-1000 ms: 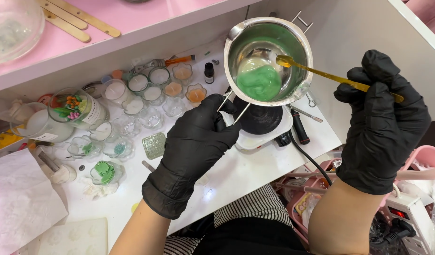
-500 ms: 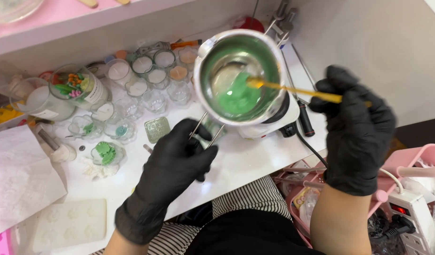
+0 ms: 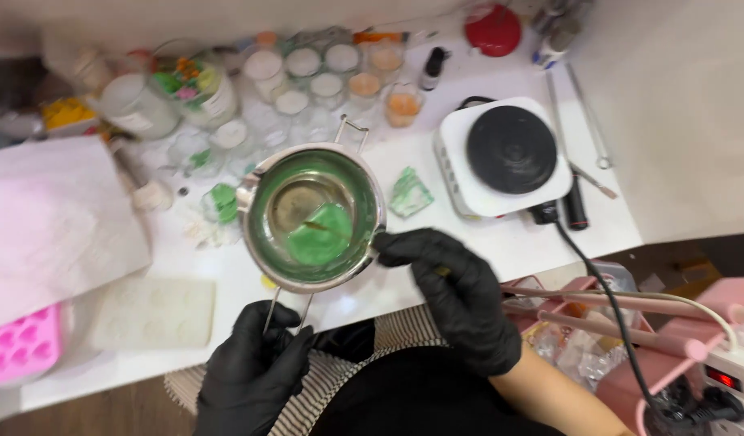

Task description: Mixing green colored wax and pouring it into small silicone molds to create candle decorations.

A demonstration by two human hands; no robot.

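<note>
Single view only, worn on head; scene is seen from above, almost straight down, at close range. White worktop (image 3: pixel 501 250) is spread across frame, far edge with jars toward top, near edge and wearer's lap at bottom. Left hand (image 3: pixel 251 375) is caught low in frame, right hand (image 3: pixel 461 295) just right of centre, metal pot (image 3: pixel 311 216) near middle. Hotplate (image 3: pixel 505 153) is placed upper right. Picture is slightly blurred. No second view, so nothing is shared.
</note>
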